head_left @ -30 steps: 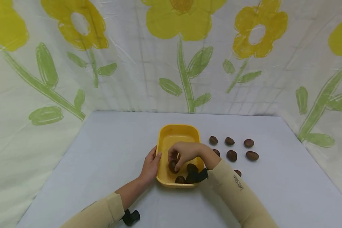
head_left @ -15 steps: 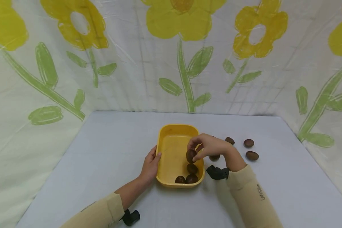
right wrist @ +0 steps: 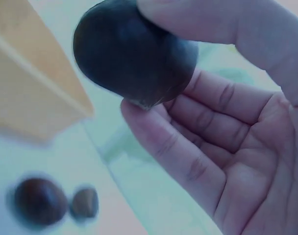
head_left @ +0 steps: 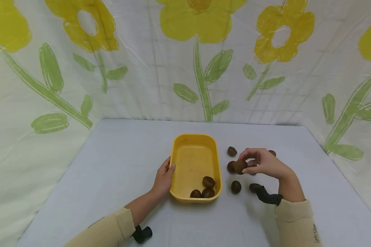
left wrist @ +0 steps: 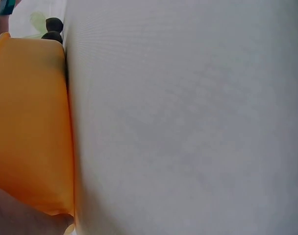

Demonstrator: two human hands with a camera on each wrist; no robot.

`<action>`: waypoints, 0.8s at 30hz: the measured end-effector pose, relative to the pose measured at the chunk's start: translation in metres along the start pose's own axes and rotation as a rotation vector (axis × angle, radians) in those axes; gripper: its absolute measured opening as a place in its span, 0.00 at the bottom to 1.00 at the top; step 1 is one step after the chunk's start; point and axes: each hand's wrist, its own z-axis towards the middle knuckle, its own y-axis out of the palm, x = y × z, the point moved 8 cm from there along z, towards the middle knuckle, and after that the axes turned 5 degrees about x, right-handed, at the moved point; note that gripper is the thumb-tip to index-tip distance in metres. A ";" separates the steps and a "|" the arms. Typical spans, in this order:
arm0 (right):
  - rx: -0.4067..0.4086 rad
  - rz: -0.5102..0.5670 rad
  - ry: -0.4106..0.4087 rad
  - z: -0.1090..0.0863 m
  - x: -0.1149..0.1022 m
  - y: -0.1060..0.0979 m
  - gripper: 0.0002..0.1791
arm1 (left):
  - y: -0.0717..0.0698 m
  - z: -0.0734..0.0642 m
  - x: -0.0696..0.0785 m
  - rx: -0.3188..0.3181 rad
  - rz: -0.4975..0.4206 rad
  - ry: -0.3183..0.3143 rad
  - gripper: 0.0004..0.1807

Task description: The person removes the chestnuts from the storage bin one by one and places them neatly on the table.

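Observation:
A yellow plastic tray [head_left: 193, 161] stands on the table in the head view, with three chestnuts [head_left: 208, 181] at its near right end. My left hand [head_left: 164, 178] grips its left side, thumb at the rim; in the left wrist view, part of that hand [left wrist: 24, 215] lies against the tray's wall [left wrist: 31, 112]. Right of the tray, my right hand [head_left: 264, 164] pinches a dark brown chestnut [head_left: 240, 166] between thumb and fingertip. The right wrist view shows this chestnut [right wrist: 129, 51] close up, held above the table.
Several loose chestnuts lie right of the tray, among them one at the back [head_left: 232, 151] and one nearer [head_left: 236, 187]. The right hand partly covers others. A white table [head_left: 126, 154] reaches back to a flower-printed curtain [head_left: 142, 68].
My right hand has lifted a chestnut from inside the tray and carried it rightward over the chestnuts on the table. The left hand keeps its hold on the tray.

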 end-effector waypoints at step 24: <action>0.336 -0.008 0.231 -0.115 0.096 -0.051 0.13 | 0.001 -0.001 0.002 -0.010 0.016 -0.001 0.27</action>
